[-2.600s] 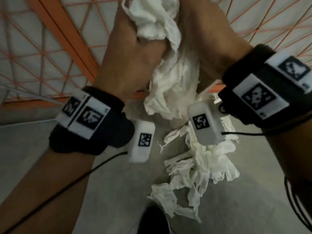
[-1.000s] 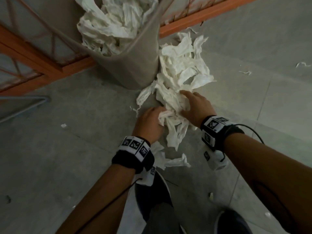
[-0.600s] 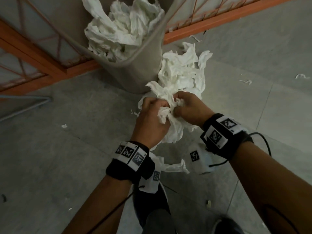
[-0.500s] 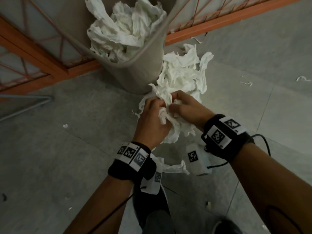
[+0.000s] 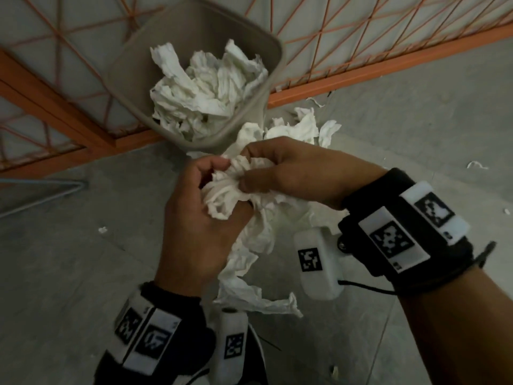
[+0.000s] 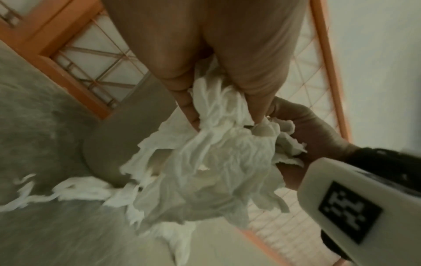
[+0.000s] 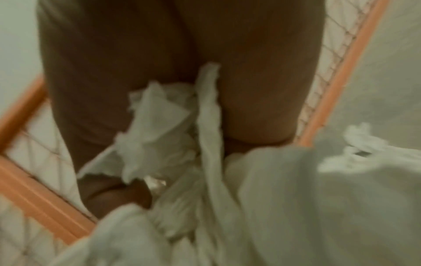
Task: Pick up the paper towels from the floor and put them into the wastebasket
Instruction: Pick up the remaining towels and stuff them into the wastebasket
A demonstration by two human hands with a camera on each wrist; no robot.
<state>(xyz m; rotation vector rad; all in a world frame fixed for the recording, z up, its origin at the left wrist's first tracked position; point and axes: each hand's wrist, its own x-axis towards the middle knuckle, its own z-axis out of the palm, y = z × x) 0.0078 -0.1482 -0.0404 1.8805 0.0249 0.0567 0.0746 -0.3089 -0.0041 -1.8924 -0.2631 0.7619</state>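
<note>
A bunch of crumpled white paper towels (image 5: 236, 195) hangs between both hands, lifted off the floor just in front of the wastebasket. My left hand (image 5: 200, 215) grips it from the left and my right hand (image 5: 280, 170) from the right, fingers curled into the paper. The left wrist view shows the same bunch (image 6: 218, 154) between my fingers (image 6: 189, 108); in the blurred right wrist view the towels (image 7: 173, 144) fill the lower half. The grey wastebasket (image 5: 125, 68) stands against the orange fence, holding several towels (image 5: 205, 87). More towels (image 5: 299, 129) lie on the floor to its right.
An orange mesh fence (image 5: 361, 45) runs behind the basket. A grey metal bar (image 5: 41, 198) lies at the left. Small paper scraps (image 5: 476, 164) dot the concrete floor. My dark shoe (image 5: 249, 365) is at the bottom, with a towel (image 5: 258, 298) trailing above it.
Both hands closed on a bunch from the floor pile and lifted it up toward the wastebasket. The view has risen and now looks down into the basket.
</note>
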